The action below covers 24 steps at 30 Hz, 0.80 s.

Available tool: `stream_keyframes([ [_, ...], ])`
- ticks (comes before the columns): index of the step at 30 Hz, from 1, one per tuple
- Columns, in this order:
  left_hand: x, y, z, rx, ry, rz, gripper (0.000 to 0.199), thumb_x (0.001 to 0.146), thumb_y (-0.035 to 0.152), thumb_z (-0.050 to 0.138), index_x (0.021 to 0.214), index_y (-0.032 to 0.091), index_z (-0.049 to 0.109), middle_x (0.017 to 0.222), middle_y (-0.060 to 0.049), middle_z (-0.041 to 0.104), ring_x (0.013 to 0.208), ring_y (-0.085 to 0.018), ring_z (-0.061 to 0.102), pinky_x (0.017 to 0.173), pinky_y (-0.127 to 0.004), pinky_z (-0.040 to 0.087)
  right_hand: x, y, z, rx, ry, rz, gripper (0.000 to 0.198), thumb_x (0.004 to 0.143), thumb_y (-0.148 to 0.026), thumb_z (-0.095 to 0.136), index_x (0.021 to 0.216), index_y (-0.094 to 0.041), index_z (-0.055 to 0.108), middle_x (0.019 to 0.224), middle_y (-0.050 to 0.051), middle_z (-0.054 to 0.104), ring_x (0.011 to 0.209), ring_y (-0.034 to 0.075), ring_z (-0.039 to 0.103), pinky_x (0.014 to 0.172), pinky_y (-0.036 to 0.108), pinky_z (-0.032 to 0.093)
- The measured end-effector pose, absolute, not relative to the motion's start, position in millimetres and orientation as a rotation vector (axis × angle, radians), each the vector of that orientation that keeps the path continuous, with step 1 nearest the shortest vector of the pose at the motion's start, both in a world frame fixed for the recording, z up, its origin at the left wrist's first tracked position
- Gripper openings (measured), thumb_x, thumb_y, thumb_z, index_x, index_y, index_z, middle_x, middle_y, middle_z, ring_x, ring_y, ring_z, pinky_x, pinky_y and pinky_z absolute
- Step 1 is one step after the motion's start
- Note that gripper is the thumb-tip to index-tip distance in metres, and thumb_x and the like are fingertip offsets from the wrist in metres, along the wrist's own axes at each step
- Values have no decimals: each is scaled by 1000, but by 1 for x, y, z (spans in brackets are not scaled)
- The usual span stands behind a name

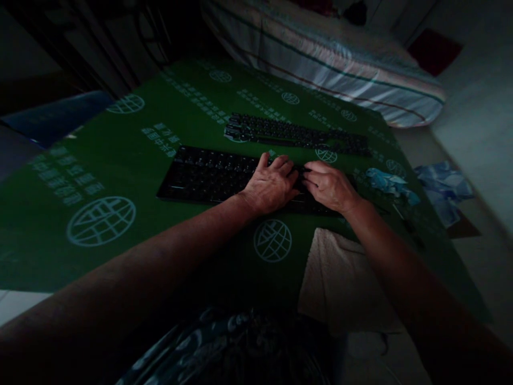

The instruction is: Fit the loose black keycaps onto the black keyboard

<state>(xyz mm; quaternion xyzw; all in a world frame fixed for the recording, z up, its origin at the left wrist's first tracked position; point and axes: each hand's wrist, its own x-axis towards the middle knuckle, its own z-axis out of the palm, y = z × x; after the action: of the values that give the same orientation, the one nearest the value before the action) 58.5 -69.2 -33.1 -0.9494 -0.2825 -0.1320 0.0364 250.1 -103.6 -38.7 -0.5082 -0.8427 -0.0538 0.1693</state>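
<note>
A black keyboard (200, 179) lies on the green table, its left part in plain sight and its right part mostly beneath my hands. My left hand (272, 184) rests on it with the fingers spread over the keys. Close to its right, my right hand (331, 187) bends over the keyboard, thumb and fingers drawn together at the keys. Whatever is between those fingertips is too dark and small to make out. Behind the keyboard, black keycaps (276, 131) are laid out in slightly curving rows, with some gaps toward the right.
The green table (160, 246) has printed globes and lettering. A beige cloth (340, 278) hangs over its front edge by my right forearm. Crumpled blue plastic (393, 184) and a thin dark tool (406, 222) lie on the right. A bed (328, 59) stands beyond.
</note>
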Motion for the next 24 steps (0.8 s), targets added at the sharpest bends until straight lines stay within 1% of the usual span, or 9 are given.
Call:
stream_keyframes([
  [4,58,-70,-36,-2917,-863,-433,35,87,38,48,109,14,60,127,-14,53,120,-32,43,99,-56,29,245,-106,-40,-1457,-2421,-212,23,85,-13,46,86,-17,68,108,13,62,107,28,53,94,44,46],
  [7,57,-70,-36,-2918,-861,-469,34,86,37,49,109,14,60,128,-16,52,120,-33,43,97,-55,32,243,-107,-43,-1448,-2377,-256,22,86,-15,46,87,-18,68,110,12,62,106,27,54,93,43,48],
  [10,55,-70,-37,-2919,-871,-493,35,87,37,48,111,14,59,130,-16,51,121,-32,43,98,-55,31,243,-110,-46,-1431,-2300,-268,20,86,-18,49,90,-17,68,111,13,63,107,26,56,92,42,49],
  [13,52,-70,-38,-2917,-894,-531,37,87,37,49,116,15,57,131,-14,51,121,-31,43,100,-53,31,245,-115,-50,-1446,-2161,-291,18,84,-20,53,93,-18,68,111,13,64,106,27,58,92,44,49],
  [16,50,-69,-40,-2921,-915,-575,41,87,39,49,120,15,54,132,-14,51,122,-29,43,101,-50,31,248,-119,-56,-1465,-1999,-310,16,83,-22,54,92,-21,68,109,11,65,102,27,60,91,46,50],
  [20,49,-67,-40,-2929,-922,-596,41,87,39,51,120,15,55,132,-14,51,123,-30,43,102,-49,32,249,-120,-60,-1456,-1909,-315,15,83,-23,55,90,-21,69,103,12,67,98,25,62,88,43,52],
  [24,50,-66,-40,-2937,-910,-540,43,87,40,50,125,21,53,136,-14,47,127,-32,39,101,-52,31,247,-119,-60,-1442,-1915,-348,15,83,-20,56,88,-18,69,101,13,68,96,24,63,88,40,53],
])
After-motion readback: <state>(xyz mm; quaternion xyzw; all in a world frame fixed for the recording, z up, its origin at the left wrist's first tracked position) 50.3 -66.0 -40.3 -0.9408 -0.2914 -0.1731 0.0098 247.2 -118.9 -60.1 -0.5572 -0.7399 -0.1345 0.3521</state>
